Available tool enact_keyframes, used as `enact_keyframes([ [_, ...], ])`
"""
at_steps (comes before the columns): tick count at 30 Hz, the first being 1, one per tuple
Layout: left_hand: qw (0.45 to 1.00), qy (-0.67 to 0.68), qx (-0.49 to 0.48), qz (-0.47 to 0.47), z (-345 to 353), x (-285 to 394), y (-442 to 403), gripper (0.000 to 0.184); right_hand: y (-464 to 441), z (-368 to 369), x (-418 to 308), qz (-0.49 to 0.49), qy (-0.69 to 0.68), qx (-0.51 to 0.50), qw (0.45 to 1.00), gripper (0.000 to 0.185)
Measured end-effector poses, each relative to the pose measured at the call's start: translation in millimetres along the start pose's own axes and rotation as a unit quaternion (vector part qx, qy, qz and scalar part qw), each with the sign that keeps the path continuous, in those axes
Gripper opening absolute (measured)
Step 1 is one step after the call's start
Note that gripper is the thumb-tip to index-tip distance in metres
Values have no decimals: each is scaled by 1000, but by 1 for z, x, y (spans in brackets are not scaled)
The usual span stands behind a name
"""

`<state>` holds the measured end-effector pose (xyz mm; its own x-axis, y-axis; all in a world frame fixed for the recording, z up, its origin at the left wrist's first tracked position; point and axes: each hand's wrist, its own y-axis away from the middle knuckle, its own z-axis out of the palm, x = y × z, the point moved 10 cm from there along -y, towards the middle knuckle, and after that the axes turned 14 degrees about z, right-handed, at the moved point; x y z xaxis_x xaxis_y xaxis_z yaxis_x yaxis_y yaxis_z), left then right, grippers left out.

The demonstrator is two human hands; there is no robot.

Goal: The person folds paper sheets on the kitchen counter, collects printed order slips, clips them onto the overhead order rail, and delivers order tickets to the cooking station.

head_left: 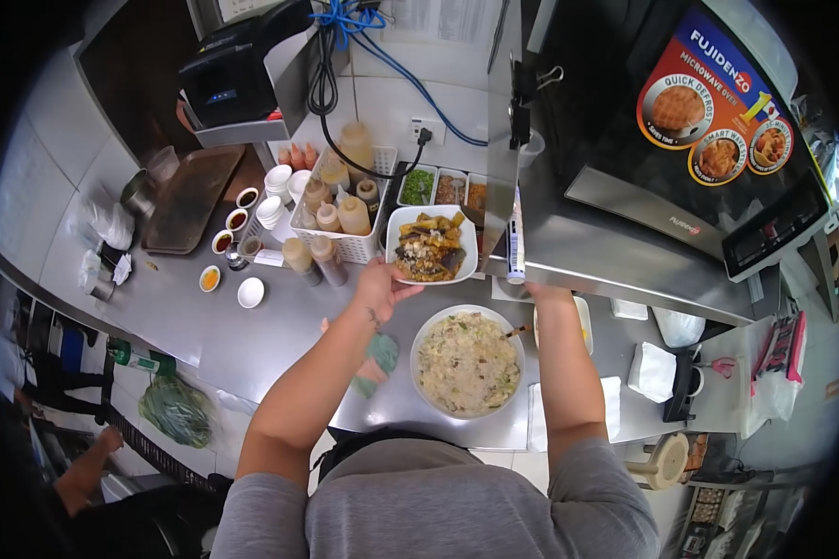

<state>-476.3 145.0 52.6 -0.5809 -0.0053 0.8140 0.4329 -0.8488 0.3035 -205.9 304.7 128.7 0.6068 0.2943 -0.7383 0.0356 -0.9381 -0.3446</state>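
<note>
My left hand [382, 287] holds the near left edge of a white square bowl [432, 245] filled with brown fried pieces topped with chopped bits. Its fingers reach under the rim. My right hand [548, 292] is at the steel shelf's edge, close to an upright white and blue tube [515, 247]; its fingers are mostly hidden, so its grip cannot be made out. Between my forearms, a large round bowl of fried rice [467, 361] rests on the steel counter [298, 359]. A green cloth [378, 363] lies to its left, and a white tray [580, 326] is partly behind my right forearm.
A white basket of sauce bottles [350, 244] stands behind the counter's middle. Small sauce cups [237, 220] and a brown tray [194, 200] are at left. A microwave [667, 121] sits on the raised shelf at right. Another person's arm [89, 470] shows at lower left.
</note>
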Motion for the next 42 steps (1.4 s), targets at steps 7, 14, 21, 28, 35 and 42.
enact_keyframes([
  [7, 999, -33, -3, -36, -59, -1, 46, 40, 17, 22, 9, -1, -20, 9, 1000, 22],
  [14, 994, 27, -76, -74, -162, 59, 97, 47, 0, 110, 50, 93, 83, -83, 989, 19],
  [21, 1000, -5, 4, 14, -343, 209, 74, 45, 58, 18, -84, 115, 138, 151, 972, 46],
  [28, 977, -51, 134, 159, -518, 329, -51, 36, 140, 48, -157, 158, -240, 158, 945, 38],
  [35, 953, 73, 237, 176, -610, 349, -203, 35, 203, 73, -190, 255, -228, 148, 928, 29],
  [42, 928, 87, 337, 130, -641, 295, -276, 38, 227, 68, -192, 296, -235, 163, 911, 18],
])
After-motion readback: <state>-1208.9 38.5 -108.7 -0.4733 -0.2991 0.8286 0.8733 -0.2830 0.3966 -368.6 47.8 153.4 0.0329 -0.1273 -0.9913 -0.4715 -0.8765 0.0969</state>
